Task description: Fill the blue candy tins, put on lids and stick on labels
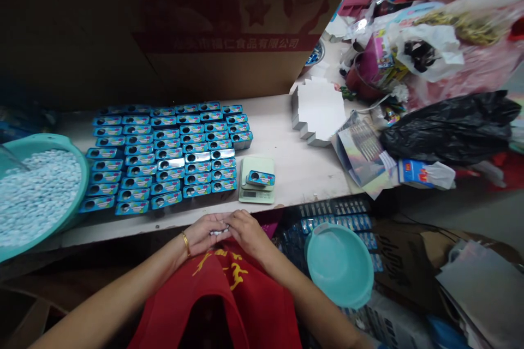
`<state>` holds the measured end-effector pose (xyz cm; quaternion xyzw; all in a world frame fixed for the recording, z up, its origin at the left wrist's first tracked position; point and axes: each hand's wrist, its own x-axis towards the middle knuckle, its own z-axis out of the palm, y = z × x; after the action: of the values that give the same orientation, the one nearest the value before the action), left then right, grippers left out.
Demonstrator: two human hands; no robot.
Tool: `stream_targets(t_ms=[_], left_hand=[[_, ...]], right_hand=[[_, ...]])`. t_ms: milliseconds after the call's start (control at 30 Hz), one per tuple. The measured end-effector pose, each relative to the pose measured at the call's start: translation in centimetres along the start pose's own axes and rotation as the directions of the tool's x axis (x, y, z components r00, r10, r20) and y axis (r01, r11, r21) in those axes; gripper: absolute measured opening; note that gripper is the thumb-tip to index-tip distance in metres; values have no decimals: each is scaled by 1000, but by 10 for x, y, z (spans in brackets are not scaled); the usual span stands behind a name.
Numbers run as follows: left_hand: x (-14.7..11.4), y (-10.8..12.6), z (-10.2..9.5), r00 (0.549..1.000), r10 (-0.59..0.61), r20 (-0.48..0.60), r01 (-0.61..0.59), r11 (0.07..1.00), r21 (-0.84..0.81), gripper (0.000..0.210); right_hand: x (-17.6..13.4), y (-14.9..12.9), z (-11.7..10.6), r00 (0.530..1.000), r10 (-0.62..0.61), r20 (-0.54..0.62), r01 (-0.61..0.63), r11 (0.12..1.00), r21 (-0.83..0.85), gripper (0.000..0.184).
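Just in front of the table edge, my left hand (204,233), with a gold bracelet at the wrist, is cupped around a few small pale candies (220,230). My right hand (248,233) meets it from the right, its fingers bent and closed over the same candies. Above the hands, a small blue tin (261,178) with a round dark window lies on a pale green scale (256,196). Rows of similar blue tins (167,162) cover the table to the left. At the far left, a turquoise basin (82,169) is full of pale candies, with a utensil handle in it.
A big cardboard box (204,73) stands behind the tins. Stacked white card sheets (321,109), papers (360,155), a tissue pack (413,172) and a black plastic bag (450,128) lie to the right. Below the table edge sits another turquoise basin (339,264).
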<state>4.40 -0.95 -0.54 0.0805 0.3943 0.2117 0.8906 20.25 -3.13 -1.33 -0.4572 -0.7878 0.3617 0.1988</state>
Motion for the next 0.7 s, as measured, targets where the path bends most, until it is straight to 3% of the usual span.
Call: stream_targets(t_ms=[167, 367, 500, 700], left_hand=[[16, 23, 25, 996, 87, -14, -87, 996, 3, 30], [45, 48, 55, 962, 198, -191, -210, 977, -44, 20], [62, 53, 67, 952, 226, -204, -246, 966, -78, 22], [65, 56, 71, 943, 226, -246, -248, 967, -64, 21]], right_hand=[[18, 15, -26, 978, -39, -207, 35, 999, -22, 20], [41, 34, -64, 876, 108, -471, -133, 991, -21, 12], [51, 47, -70, 824, 199, -530, -208, 977, 44, 13], [48, 51, -69, 797, 198, -571, -146, 980, 137, 19]])
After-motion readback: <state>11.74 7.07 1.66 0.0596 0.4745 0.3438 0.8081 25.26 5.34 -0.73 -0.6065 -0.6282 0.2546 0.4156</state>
